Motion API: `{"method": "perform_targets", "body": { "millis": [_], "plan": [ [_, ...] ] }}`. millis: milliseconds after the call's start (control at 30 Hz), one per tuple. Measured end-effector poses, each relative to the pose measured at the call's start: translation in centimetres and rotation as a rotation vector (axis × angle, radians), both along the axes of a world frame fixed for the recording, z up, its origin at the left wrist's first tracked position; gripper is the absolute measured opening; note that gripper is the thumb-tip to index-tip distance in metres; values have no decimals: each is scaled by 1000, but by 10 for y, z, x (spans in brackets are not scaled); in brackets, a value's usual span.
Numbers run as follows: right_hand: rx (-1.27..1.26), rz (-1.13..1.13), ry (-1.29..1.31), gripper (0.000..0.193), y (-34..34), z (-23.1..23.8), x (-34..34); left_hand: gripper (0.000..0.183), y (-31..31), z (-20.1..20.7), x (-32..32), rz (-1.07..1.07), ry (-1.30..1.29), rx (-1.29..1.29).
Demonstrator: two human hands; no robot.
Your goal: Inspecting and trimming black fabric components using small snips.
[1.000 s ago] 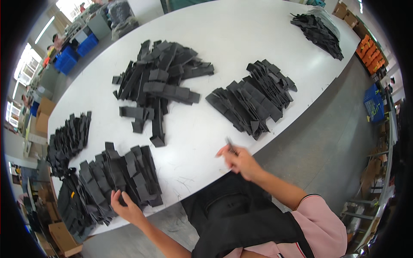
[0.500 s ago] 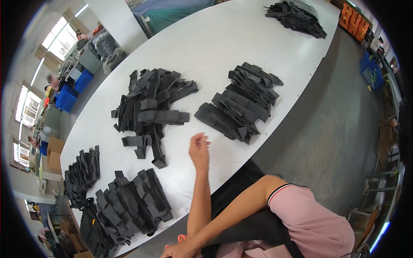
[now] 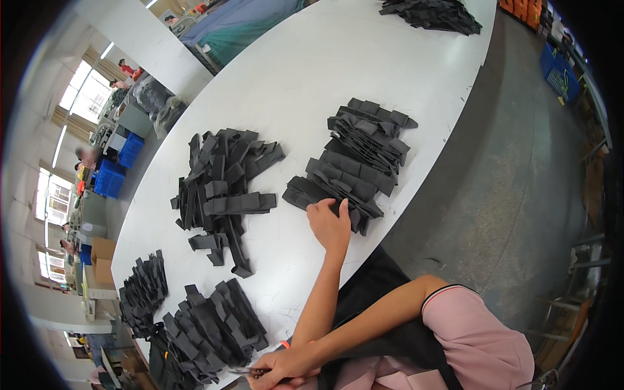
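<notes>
The person's left hand [image 3: 331, 226] is resting on the near end of a fanned stack of black strips [image 3: 354, 166], its grip flat with fingers together, touching the lowest strips close to the tabletop [image 3: 338, 65] edge. The right hand [image 3: 286, 369] is crossing low in front of the body, its grip pressed together around a small dark tool [image 3: 250, 372]; what kind of tool cannot be told. That hand is sitting just beside another stack of black strips [image 3: 211, 328] at the near-left rim.

Between the two hands a bare white stretch of tabletop is lying open. A loose heap of black pieces [image 3: 224, 188] is spreading left of the fanned stack, well apart from it. A smaller dark pile [image 3: 143, 296] is lying at the far-left rim, and one more pile [image 3: 432, 14] is sitting at the far end. The curved tabletop edge is running along the right, with grey floor [image 3: 520, 182] open beyond it.

Blue crates [image 3: 120, 166] and a brown cardboard box [image 3: 103, 255] are standing left of the tabletop, another blue crate [image 3: 560, 73] at the right.
</notes>
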State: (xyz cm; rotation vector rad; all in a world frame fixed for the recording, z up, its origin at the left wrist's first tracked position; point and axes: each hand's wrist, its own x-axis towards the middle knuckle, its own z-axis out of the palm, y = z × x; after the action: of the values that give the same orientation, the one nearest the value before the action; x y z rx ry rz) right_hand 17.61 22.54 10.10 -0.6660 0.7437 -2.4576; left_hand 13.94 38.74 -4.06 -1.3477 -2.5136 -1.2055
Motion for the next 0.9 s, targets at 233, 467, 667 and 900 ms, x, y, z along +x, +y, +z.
{"method": "perform_targets", "body": {
  "millis": [233, 467, 667, 900],
  "plan": [
    [-179, -234, -269, 30, 51, -1, 23, 56, 35, 14, -12, 25, -9, -547],
    [-62, -808, -393, 22, 127, -36, 71, 60, 30, -12, -16, 110, -327, -299],
    [298, -1479, -603, 21, 196, -85, 119, 50, -5, -31, -46, -10, -1148, 311],
    [864, -1647, -518, 15, 221, -112, 85, 29, -55, -34, -66, -185, -1655, 404]
  ]
}}
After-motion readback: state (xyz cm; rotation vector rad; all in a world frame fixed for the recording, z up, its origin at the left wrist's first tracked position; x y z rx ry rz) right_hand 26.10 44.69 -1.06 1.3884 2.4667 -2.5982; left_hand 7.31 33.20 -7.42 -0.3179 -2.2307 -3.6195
